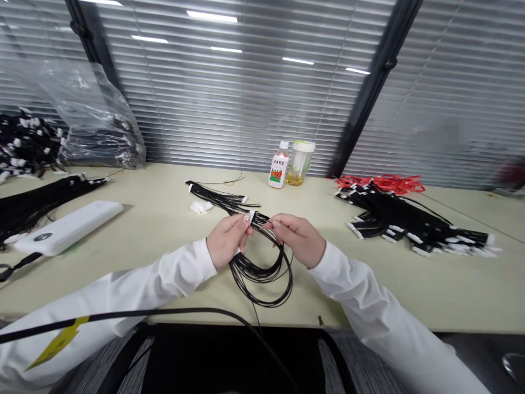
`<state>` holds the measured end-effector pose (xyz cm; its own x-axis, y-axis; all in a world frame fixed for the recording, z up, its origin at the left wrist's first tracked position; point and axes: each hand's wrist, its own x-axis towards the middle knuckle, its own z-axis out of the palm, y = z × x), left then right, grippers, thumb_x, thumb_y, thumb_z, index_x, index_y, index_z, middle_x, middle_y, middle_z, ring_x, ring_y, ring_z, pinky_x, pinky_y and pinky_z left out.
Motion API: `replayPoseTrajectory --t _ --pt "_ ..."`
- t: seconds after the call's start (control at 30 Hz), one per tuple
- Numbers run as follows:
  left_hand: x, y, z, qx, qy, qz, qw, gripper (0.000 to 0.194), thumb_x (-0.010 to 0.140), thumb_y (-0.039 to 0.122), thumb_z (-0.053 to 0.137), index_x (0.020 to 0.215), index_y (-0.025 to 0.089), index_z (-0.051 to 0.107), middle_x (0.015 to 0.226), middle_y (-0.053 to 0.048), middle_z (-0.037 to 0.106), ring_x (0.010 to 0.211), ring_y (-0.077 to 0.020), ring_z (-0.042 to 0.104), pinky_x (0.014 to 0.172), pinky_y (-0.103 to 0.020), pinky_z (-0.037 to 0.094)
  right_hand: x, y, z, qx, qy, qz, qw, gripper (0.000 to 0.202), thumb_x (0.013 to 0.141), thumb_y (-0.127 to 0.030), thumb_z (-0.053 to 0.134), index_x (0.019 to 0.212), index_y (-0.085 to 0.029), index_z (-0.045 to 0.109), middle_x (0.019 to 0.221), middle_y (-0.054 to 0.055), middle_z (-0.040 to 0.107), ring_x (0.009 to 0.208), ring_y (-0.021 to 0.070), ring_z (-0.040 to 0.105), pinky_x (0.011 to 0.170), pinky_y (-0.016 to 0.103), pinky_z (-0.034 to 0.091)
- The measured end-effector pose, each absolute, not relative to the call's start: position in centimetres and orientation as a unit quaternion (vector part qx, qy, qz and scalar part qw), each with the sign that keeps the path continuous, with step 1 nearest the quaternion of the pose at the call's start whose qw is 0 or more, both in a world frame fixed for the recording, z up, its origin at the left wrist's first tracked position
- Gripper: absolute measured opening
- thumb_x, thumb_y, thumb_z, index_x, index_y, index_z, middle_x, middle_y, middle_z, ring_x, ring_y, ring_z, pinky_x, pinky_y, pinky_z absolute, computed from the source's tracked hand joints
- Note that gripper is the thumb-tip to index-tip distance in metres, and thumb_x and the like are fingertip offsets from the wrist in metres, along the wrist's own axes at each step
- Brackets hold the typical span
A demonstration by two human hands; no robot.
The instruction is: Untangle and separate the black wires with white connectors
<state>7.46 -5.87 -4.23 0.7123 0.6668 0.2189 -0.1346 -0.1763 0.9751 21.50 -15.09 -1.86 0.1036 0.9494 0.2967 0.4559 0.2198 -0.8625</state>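
Observation:
Near the middle of the table, my left hand (229,239) pinches a white connector (251,216) at the end of a black wire bundle. Just to its right, my right hand (298,239) has thumb and index finger closed on the thin black wires beside that connector. The looped black wires (262,273) hang in a coil below and between both hands, resting over the table's near part. Behind my left hand, more black wires (217,198) with white connectors lie spread on the table. A crumpled white tissue (200,207) sits beside them.
A bottle (279,165) and a lidded cup (301,163) stand at the back. Black cables (406,219) and red strips (385,183) lie right. A white power bank (74,227), cable piles (28,142) and a plastic bag (102,131) are left. A black cord (184,311) crosses the foreground.

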Motion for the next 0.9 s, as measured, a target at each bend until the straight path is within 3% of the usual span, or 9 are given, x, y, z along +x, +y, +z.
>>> replayPoseTrajectory --t 0.1,0.23,0.9 --pt "7.36 -5.95 -4.16 0.7 0.194 0.343 0.595 0.038 0.077 0.048 0.037 0.062 0.015 0.047 0.033 0.006 0.039 0.029 -0.0047 0.036 0.034 -0.017 0.029 21.6 -15.16 -1.96 -0.584 -0.627 0.24 0.456 0.022 0.079 -0.033 0.04 0.087 -0.015 0.051 0.06 -0.003 0.048 0.052 0.0043 0.044 0.052 0.017 0.037" --pt "7.22 -6.12 -3.95 0.704 0.202 0.354 0.581 0.038 0.078 0.048 0.035 0.062 0.015 0.046 0.034 0.006 0.04 0.03 -0.005 0.038 0.035 -0.017 0.031 21.7 -15.14 -2.08 -0.608 -0.612 0.227 0.452 0.019 0.077 -0.034 0.044 0.075 -0.016 0.046 0.053 -0.004 0.046 0.048 0.0049 0.043 0.047 0.016 0.035" --pt "7.02 -6.39 -3.95 0.712 0.196 0.331 0.587 0.036 0.079 0.045 0.035 0.061 0.016 0.045 0.034 0.005 0.041 0.031 -0.0055 0.038 0.035 -0.016 0.033 20.86 -15.44 -2.12 -0.632 -0.655 0.088 0.406 0.023 0.077 -0.035 0.044 0.065 -0.015 0.048 0.047 -0.004 0.044 0.044 0.0031 0.034 0.046 0.015 0.028"
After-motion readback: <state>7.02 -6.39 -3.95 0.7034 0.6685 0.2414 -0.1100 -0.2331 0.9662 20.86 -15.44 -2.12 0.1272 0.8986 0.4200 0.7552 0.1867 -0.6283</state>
